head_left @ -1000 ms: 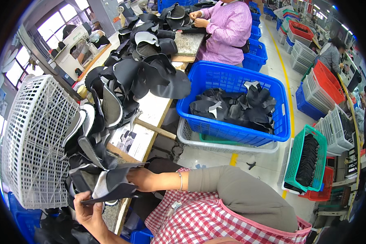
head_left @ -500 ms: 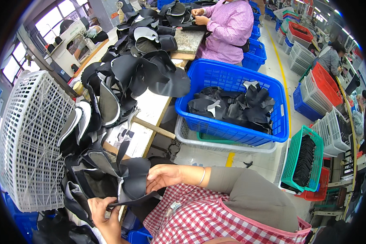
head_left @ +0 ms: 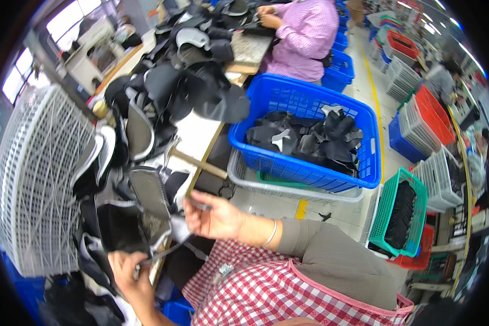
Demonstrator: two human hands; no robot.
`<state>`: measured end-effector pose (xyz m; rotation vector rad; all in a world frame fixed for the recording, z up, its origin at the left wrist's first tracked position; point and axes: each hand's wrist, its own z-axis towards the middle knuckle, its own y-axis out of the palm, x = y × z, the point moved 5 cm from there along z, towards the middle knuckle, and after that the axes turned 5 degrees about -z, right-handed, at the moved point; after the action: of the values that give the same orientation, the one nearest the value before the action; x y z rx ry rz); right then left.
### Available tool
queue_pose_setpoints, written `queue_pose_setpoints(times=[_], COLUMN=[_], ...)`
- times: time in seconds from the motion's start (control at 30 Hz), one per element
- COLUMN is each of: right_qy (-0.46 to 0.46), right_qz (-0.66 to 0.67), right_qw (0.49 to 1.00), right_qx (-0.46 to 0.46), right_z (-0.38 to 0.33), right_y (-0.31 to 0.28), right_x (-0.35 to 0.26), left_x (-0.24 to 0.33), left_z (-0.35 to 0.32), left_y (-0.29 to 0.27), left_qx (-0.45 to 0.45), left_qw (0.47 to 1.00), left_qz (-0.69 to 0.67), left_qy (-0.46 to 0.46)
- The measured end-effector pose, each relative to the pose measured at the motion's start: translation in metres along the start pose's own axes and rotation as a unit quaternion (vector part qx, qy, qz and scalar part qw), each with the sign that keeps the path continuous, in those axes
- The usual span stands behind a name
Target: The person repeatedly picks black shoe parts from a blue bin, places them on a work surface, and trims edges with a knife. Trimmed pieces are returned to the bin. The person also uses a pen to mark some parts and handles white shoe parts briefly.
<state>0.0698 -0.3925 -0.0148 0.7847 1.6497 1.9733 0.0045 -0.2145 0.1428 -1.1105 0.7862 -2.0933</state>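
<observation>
Between my hands a black shoe upper piece [head_left: 172,249] is turned nearly edge-on, so it shows as a thin curved band. My left hand [head_left: 129,271] pinches its near end at the bench's front edge. My right hand [head_left: 214,217] has curled fingers, with a dark edge between thumb and fingers; blur hides how much it grips. Just beyond my left hand, black and grey shoe uppers [head_left: 119,225] stand in a heap with their linings showing. A hammer with a wooden handle [head_left: 199,164] lies on the white bench top [head_left: 193,133].
Large black pieces [head_left: 168,87] cover the far bench. To the right, a blue basket [head_left: 304,176] of black pieces sits on a white crate [head_left: 288,191]. A tall white crate [head_left: 35,185] stands at left. A co-worker in a pink checked top [head_left: 307,43] works beyond; a green basket [head_left: 374,236] is farther right.
The black piece has turned from showing its broad face to nearly edge-on. My right hand has risen and moved slightly left; my left hand has shifted slightly left. The whole view has shifted a little.
</observation>
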Motion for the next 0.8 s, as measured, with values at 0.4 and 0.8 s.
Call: queue_pose_setpoints(times=[0.4, 0.8], right_qy=[-0.100, -0.277], right_qz=[-0.845, -0.944], right_qw=[0.513, 0.029], right_qx=[-0.112, -0.177], right_z=[0.042, 0.033], right_y=[0.051, 0.047], right_x=[0.006, 0.030], left_x=[-0.077, -0.065], left_z=[-0.038, -0.071], left_y=[0.021, 0.031], left_qx=[0.052, 0.011], left_qw=[0.979, 1.000], left_qz=[-0.182, -0.018], left_qy=[-0.069, -0.019])
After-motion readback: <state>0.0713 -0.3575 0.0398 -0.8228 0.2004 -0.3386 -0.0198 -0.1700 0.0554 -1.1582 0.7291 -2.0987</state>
